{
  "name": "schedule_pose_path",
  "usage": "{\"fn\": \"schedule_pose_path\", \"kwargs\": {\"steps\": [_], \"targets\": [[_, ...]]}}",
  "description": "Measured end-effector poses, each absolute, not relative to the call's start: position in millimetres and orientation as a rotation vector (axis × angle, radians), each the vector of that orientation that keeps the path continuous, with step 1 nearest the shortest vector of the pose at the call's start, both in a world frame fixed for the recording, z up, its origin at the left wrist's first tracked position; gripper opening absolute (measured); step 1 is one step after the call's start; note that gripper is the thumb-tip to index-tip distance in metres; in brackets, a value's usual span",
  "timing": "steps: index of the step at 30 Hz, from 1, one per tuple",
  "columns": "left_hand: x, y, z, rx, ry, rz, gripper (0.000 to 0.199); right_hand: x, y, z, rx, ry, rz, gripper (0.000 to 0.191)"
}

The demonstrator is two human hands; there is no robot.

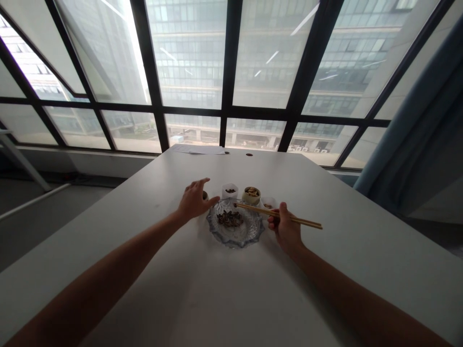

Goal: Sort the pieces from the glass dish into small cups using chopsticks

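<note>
A clear glass plate (249, 236) with a scalloped edge holds a heap of dark brown pieces (230, 219) on its left part. My right hand (287, 229) grips wooden chopsticks (304, 221), whose tips hang over the plate's back part with a small dark piece at them. Spread beside the plate's left rim, my left hand (195, 199) has thumb and fingers apart and partly hides a small container (205, 195). Behind the plate stand a white cup (229, 191) with dark bits and a round cup (251, 194) with yellowish pieces. Another white cup (268, 203) is partly hidden by the chopsticks.
The white table (224, 294) reaches toward large windows. Papers (198, 150) lie at its far left edge, and two small round dark spots are near the far edge. A blue curtain (408, 120) hangs at the right; a white metal frame (25, 161) stands at the left.
</note>
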State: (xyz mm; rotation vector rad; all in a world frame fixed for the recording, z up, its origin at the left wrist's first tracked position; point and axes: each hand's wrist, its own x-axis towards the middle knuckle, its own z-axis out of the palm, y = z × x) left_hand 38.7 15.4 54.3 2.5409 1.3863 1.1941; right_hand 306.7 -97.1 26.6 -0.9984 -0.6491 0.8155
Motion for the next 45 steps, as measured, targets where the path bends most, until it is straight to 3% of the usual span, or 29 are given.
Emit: {"fn": "schedule_pose_path", "kwargs": {"steps": [9,17,28,33,39,45], "targets": [[113.6,50.4,71.8,2.41,1.472,0.618,0.081,310.4,-80.9,60.7,-1.037,-1.035,0.41,0.061],[105.7,43.7,73.4,2.397,1.333,0.912,0.082,301.5,-48.6,79.8,-1.069,-1.535,0.06,0.055],[101.7,52.4,71.0,2.334,1.345,0.773,0.08,302.1,-73.3,92.9,-1.039,-1.454,0.271,0.054],[91.4,55.6,72.7,2.396,1.296,0.674,0.077,305.0,-87.9,93.1,-1.118,-1.692,0.35,0.057],[38.3,34.3,60.4,2.504,1.249,1.002,0.056,301.9,-91.9,85.9,-1.098,-1.87,0.38,0.055],[1.4,20.6,25.0,2.337,1.396,1.171,0.07,300.4,-100.2,82.7,-1.093,-1.913,0.32,0.051]]}}
